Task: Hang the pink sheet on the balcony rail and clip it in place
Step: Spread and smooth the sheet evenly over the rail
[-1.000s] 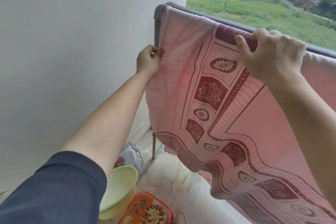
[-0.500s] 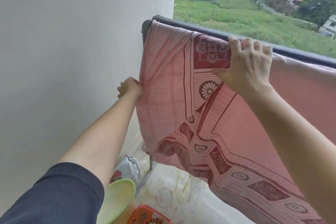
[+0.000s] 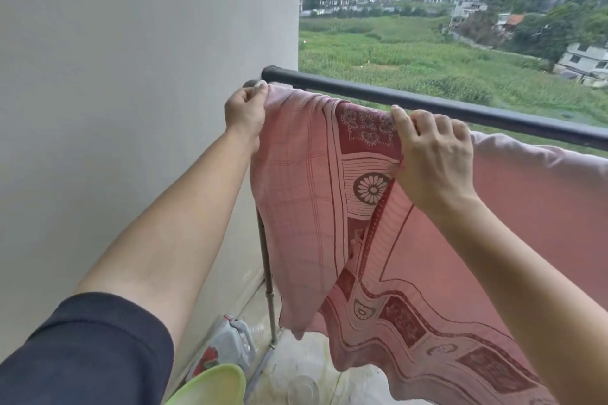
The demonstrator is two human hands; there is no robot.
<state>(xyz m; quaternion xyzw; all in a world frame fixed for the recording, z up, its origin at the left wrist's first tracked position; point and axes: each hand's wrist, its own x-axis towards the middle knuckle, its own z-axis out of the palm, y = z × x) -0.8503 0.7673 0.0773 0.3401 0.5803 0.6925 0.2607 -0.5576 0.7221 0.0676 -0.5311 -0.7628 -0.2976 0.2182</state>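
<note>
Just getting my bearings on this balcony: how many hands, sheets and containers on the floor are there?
Sheets: 1 (pink sheet)
Hands: 2 (left hand, right hand, both gripping the sheet)
Floor containers: 3 (green basin, white jug, clear glass)
Total: 6

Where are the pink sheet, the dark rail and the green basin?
pink sheet (image 3: 543, 194): head view, plain cloth below the rail.
dark rail (image 3: 362, 89): head view, bare top of the bar.
green basin (image 3: 214, 385): head view, its inside wall.
</note>
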